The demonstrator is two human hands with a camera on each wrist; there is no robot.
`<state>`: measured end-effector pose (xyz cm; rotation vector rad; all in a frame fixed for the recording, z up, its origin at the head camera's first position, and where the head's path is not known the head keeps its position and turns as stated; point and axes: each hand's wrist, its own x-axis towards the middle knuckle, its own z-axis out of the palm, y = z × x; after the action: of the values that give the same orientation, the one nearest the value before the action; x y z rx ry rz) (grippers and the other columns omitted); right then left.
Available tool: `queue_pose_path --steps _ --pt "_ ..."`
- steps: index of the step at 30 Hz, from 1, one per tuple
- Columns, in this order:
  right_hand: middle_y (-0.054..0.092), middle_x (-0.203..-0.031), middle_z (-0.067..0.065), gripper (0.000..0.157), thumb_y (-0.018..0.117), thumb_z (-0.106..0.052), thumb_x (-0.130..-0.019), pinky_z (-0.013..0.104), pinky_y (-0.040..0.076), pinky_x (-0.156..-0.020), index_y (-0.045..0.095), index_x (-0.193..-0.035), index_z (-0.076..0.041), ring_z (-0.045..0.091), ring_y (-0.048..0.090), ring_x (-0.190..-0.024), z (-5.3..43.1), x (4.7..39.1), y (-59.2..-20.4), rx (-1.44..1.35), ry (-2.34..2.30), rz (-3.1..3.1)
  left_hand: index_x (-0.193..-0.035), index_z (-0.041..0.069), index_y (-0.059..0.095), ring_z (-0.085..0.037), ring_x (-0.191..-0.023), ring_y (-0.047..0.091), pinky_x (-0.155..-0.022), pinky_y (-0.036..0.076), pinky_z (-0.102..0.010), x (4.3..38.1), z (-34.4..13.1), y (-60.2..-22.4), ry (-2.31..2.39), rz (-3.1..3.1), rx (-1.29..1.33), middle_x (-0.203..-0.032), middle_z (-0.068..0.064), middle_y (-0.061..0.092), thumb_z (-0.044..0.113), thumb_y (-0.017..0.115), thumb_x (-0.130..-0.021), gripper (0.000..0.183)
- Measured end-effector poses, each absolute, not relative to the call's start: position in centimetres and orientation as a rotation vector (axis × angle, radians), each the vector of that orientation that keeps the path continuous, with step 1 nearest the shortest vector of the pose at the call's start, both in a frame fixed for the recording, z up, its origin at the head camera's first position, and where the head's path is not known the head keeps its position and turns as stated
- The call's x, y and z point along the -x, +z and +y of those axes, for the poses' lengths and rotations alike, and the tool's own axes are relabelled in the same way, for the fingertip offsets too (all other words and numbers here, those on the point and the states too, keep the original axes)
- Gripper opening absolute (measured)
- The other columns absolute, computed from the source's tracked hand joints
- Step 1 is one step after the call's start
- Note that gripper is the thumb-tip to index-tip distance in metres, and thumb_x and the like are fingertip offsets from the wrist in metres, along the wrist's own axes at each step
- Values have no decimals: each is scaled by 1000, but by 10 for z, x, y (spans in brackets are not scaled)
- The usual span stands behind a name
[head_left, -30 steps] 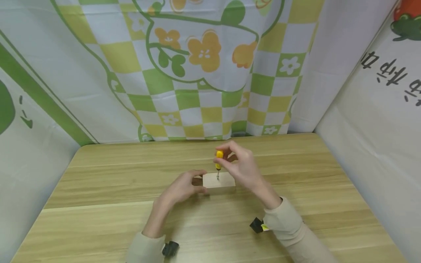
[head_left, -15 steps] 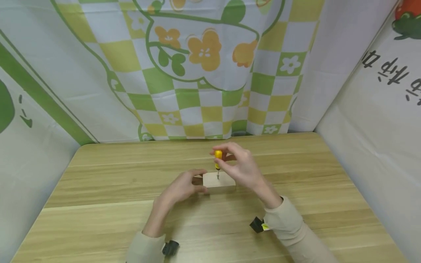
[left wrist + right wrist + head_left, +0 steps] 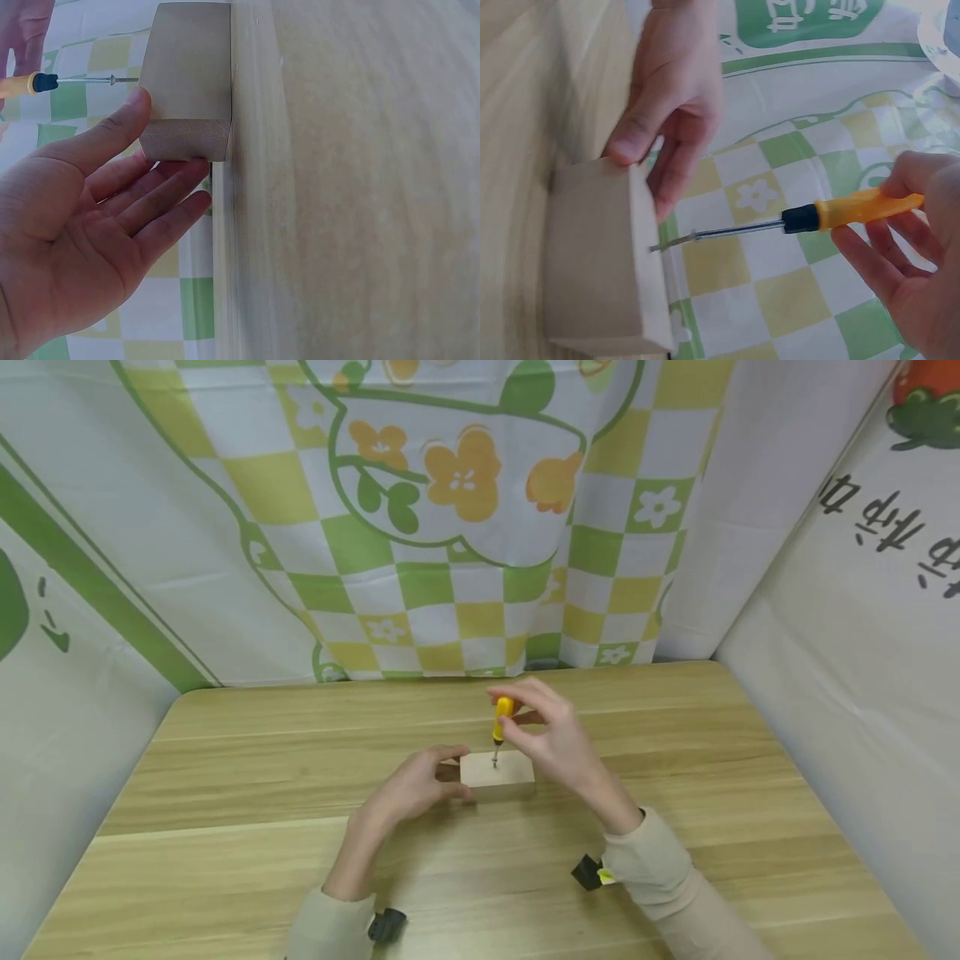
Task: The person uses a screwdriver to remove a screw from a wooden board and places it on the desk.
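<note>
A pale wooden block point(image 3: 512, 770) lies on the table in the head view. My left hand point(image 3: 412, 787) holds its left end, thumb on the near side and fingers on the far side. A screw point(image 3: 673, 243) stands partly sunk in the block's top face, leaning a little in the right wrist view. My right hand point(image 3: 558, 739) pinches the yellow handle of a screwdriver point(image 3: 855, 210) between thumb and fingers above the block. The screwdriver's metal shaft point(image 3: 82, 79) meets the screw head, with a black collar between shaft and handle.
The wood-grain table point(image 3: 247, 877) spreads around the block. A checked, flowered curtain point(image 3: 450, 610) hangs behind its far edge, with white cloth point(image 3: 847, 693) at the sides. Black wrist cameras point(image 3: 387, 926) sit at both sleeves.
The screwdriver's handle has tilted slightly to the right, and the right hand's fingers have shifted on it. The left hand and the block stay in place.
</note>
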<state>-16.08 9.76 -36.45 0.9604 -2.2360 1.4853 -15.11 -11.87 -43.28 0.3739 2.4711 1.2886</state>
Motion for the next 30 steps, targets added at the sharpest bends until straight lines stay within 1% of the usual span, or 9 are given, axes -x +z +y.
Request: queue_pose_path --steps 3,5,8,10,15,19,23,30 --pt "54 -104 7 37 65 2 -83 23 56 -63 63 -119 -7 17 57 -84 96 162 -366 -953 1388 -2223 -135 7 49 -25 -115 57 -98 45 -44 151 -119 -433 1287 2475 -369 -131 -9 55 19 74 -80 61" --pt "52 -101 6 35 66 -3 -84 21 54 -57 63 -119 -9 16 56 -80 94 162 -366 -944 1310 -2218 -135 8 49 -25 -115 57 -98 44 -44 151 -120 -433 1279 2483 -366 -132 -9 55 20 74 -80 62" --pt "53 -95 5 32 69 -11 -84 20 52 -52 65 -116 -11 14 56 -75 91 162 -366 -911 1225 -2212 -136 9 49 -25 -115 57 -98 44 -45 151 -120 -434 1270 2489 -373 -133 -9 54 21 74 -80 62" --pt "54 -93 3 32 71 -14 -83 21 51 -51 66 -114 -11 12 56 -74 89 161 -366 -892 1199 -2207 -136 9 49 -26 -115 57 -98 44 -45 151 -121 -434 1265 2492 -382 -133 -9 54 22 74 -81 62" --pt "58 -94 3 36 73 -12 -81 18 53 -56 64 -115 -8 11 57 -76 88 160 -365 -843 1211 -2214 -135 8 49 -26 -115 57 -98 44 -45 151 -120 -434 1265 2490 -392 -133 -9 54 22 74 -81 61" --pt "59 -94 3 36 74 -11 -80 16 53 -62 63 -114 -7 11 59 -78 89 159 -366 -825 1227 -2212 -135 7 50 -26 -115 57 -98 45 -44 151 -120 -434 1274 2484 -399 -133 -9 55 22 74 -81 61" --pt "61 -94 4 34 74 -9 -80 17 54 -64 65 -112 -6 12 60 -78 90 159 -366 -843 1252 -2188 -135 7 49 -26 -114 58 -98 45 -45 151 -120 -434 1283 2481 -399 -132 -9 55 21 74 -81 61" --pt "64 -94 6 36 73 -6 -80 20 56 -66 65 -115 -4 15 62 -81 93 160 -364 -898 1290 -2174 -135 8 50 -25 -114 58 -97 45 -44 151 -121 -434 1277 2487 -391 -132 -9 55 22 74 -80 62"
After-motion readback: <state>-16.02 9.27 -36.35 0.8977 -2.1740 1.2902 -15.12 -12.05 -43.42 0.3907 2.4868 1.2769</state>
